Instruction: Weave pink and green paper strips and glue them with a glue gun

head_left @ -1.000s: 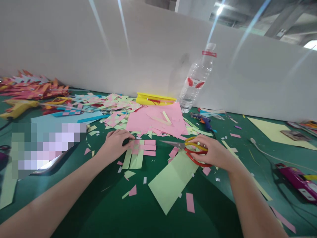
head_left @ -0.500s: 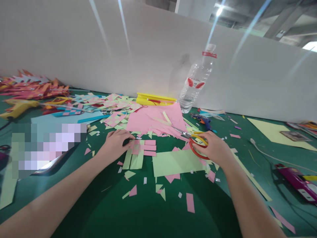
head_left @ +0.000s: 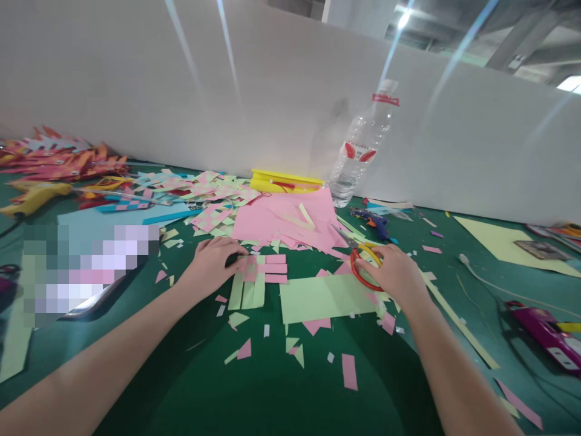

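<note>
My left hand (head_left: 213, 263) rests curled on the left edge of a small woven mat of pink and light-green paper strips (head_left: 256, 278), pinning it to the green table. My right hand (head_left: 394, 272) lies on the red and yellow handles of a pair of scissors (head_left: 361, 260), whose blades point up and left toward a pink paper sheet (head_left: 290, 221). A light-green paper rectangle (head_left: 324, 298) lies flat between the two hands, just left of my right wrist.
Paper scraps litter the green table (head_left: 272, 393). A water bottle (head_left: 361, 148) and a yellow box (head_left: 284, 180) stand by the white wall. Woven paper pieces (head_left: 204, 191) pile at left, a yellow glue gun (head_left: 31, 198) far left, a blue glue gun (head_left: 374, 221), a purple tool (head_left: 542, 330) right.
My right hand with the scissors moved up and right off the light-green rectangle, and the blades swung from pointing left to up-left. The rectangle turned from slanted to level. My left hand stayed.
</note>
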A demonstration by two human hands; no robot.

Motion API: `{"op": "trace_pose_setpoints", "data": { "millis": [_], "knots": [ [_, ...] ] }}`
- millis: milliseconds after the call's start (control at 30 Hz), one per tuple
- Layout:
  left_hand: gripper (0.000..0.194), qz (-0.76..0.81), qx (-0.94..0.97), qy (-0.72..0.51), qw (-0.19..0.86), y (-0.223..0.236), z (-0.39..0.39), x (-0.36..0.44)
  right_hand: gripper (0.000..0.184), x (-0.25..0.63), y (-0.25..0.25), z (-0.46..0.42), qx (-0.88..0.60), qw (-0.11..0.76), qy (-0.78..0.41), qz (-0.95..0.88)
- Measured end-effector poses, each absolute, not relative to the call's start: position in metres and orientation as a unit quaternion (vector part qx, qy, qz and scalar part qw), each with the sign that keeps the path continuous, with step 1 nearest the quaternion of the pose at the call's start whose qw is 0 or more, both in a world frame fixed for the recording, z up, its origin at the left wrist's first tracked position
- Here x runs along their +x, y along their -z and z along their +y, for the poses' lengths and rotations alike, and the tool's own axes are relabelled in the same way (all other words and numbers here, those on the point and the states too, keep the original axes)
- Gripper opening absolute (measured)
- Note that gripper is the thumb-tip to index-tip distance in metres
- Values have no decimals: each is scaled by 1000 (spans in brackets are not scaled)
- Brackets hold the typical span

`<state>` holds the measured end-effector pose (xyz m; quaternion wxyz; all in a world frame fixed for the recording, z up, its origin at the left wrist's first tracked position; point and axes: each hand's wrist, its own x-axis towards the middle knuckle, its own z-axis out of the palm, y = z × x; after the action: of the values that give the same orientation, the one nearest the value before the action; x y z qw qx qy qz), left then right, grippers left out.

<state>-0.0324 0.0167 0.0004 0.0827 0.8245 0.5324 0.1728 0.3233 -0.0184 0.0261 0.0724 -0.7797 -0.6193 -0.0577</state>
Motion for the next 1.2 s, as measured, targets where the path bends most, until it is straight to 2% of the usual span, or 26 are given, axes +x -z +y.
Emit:
{"op": "trace_pose_setpoints", "data": {
  "millis": [300,500,600,967,1200],
  "knots": [
    [26,523,826,-197,76,3,18,-34,46,325,-20,-18,-783,57,63,-617],
    [36,517,830,-200,62,6,19,-37,45,325,-18,-17,-781,64,67,-617],
    [34,515,834,-188,69,5,19,-36,45,324,-18,-17,-785,59,59,-614],
    [37,529,794,-236,185,-7,17,-33,47,319,-23,-18,-798,27,41,-601],
    [32,549,739,-293,259,-16,15,-32,46,319,-23,-18,-798,32,38,-601]
  ]
}}
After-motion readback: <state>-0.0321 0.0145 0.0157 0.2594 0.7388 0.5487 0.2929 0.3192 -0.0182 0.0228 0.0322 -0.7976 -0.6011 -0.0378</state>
